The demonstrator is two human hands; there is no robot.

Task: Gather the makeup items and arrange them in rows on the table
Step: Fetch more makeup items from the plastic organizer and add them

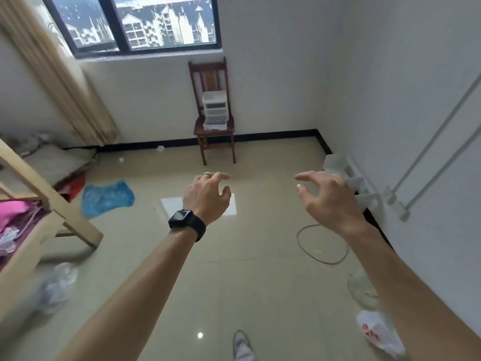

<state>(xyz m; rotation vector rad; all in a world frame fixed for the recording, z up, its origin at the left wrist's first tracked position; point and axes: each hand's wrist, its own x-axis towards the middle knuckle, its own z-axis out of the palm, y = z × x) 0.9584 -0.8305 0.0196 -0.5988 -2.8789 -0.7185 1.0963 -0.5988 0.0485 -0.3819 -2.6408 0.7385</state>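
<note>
Both my arms reach forward over a tiled floor. My left hand (208, 194), with a black watch on the wrist and a ring, has loosely curled fingers and holds nothing. My right hand (325, 196) is spread with relaxed, bent fingers and is also empty. Ahead, against the far wall, a clear plastic drawer unit (215, 110) stands on the seat of a dark wooden chair (208, 74). Its contents cannot be made out. No makeup items or table are plainly visible.
A light wooden frame (46, 194) with pink cloth stands at left. On the floor lie a blue plastic bag (106, 198), a white sheet (171, 205), a looped cable (322, 246) and plastic bags (380, 334). White brackets (346, 175) line the right wall.
</note>
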